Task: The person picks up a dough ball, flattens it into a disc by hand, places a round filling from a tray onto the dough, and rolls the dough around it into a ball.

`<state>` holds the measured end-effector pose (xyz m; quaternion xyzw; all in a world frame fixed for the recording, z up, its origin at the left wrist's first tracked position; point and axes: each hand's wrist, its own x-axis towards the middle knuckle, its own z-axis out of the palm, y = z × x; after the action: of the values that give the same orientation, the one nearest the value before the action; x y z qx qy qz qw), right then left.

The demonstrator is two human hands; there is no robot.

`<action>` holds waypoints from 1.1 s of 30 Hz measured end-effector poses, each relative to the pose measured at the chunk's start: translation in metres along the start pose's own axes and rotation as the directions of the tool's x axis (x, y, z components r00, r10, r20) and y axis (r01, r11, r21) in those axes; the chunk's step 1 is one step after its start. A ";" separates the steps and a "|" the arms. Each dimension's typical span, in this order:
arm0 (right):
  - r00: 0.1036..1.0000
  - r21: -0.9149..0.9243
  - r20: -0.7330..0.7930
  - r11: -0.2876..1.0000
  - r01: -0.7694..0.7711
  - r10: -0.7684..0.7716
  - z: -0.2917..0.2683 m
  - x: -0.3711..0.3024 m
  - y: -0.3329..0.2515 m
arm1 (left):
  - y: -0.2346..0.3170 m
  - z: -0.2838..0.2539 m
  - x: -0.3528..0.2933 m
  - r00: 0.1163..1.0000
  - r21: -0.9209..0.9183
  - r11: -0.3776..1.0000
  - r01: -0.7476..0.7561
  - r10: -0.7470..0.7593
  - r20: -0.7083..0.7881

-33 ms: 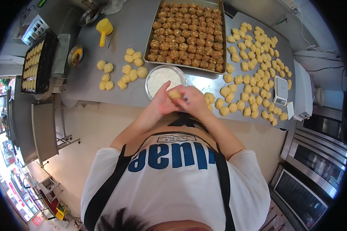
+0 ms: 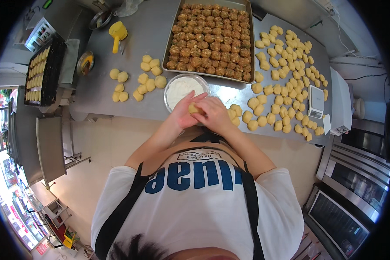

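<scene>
Both my hands meet just in front of the metal table's near edge, around one small piece of pale yellow dough [image 2: 194, 108]. My left hand [image 2: 183, 114] cups the dough from the left, its fingers pointing up and away. From the right, my right hand [image 2: 216, 113] curls its fingers over the same piece, hiding part of it. Just beyond the hands stands a clear round bowl [image 2: 166, 96] of white flour [image 2: 180, 88]. Right of my right hand lie several dough pieces [image 2: 252, 125]. Rounder dough balls [image 2: 150, 84] sit left of the bowl.
A large metal tray [image 2: 164, 63] of browned meat filling balls [image 2: 212, 39] stands behind the bowl. Dough pieces cover the table's right side, beside a white scale [image 2: 316, 102]. A yellow scoop [image 2: 117, 34], a small metal bowl [image 2: 85, 63] and a black tray [image 2: 52, 82] are leftward.
My right hand's fingers have drawn in over the dough, and the piece sits slightly lower and further left between my hands. The other things stay where they were.
</scene>
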<state>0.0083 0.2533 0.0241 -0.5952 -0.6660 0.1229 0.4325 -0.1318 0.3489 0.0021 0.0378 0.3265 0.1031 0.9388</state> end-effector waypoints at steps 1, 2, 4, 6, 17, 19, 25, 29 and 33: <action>0.997 -0.023 -0.023 0.997 0.068 -0.068 0.001 0.008 -0.004 | 0.001 0.009 -0.001 0.998 -0.018 1.000 -0.021 0.022 0.065; 0.990 -0.048 -0.043 0.990 0.135 -0.137 0.000 0.015 -0.009 | 0.001 0.015 -0.008 0.993 0.069 0.992 -0.108 0.104 0.051; 0.999 0.072 -0.048 0.997 -0.008 0.011 -0.006 0.031 -0.026 | -0.003 0.026 -0.019 0.978 0.271 0.940 -0.208 0.208 0.027; 0.989 0.142 -0.138 0.989 -0.029 0.049 -0.005 0.040 -0.043 | -0.006 0.037 -0.030 0.954 0.417 0.865 -0.279 0.298 0.021; 0.984 0.230 0.004 0.957 -0.175 0.179 0.002 0.083 -0.053 | -0.006 0.066 -0.034 0.875 0.006 0.876 -0.483 0.482 0.033; 0.991 0.251 -0.119 0.968 -0.031 0.062 0.007 0.083 -0.055 | -0.013 0.072 -0.049 0.881 0.057 0.880 -0.472 0.469 0.062; 0.999 0.258 0.040 0.966 0.001 -0.012 -0.006 0.088 -0.044 | 0.013 0.065 -0.057 0.929 -0.070 0.974 -0.216 0.227 0.291; 0.965 0.168 0.072 0.956 0.239 -0.253 -0.023 0.087 -0.046 | 0.032 0.060 -0.076 0.925 -0.174 0.940 -0.295 0.326 0.195; 0.960 0.105 0.222 0.974 -0.200 0.173 0.010 0.097 -0.012 | 0.024 0.028 -0.042 0.852 -0.354 0.776 -0.522 0.484 -0.198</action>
<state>0.0005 0.3406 0.0676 -0.6105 -0.6399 0.2675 0.3825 -0.1505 0.3631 0.0533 -0.0716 0.3215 0.4157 0.8478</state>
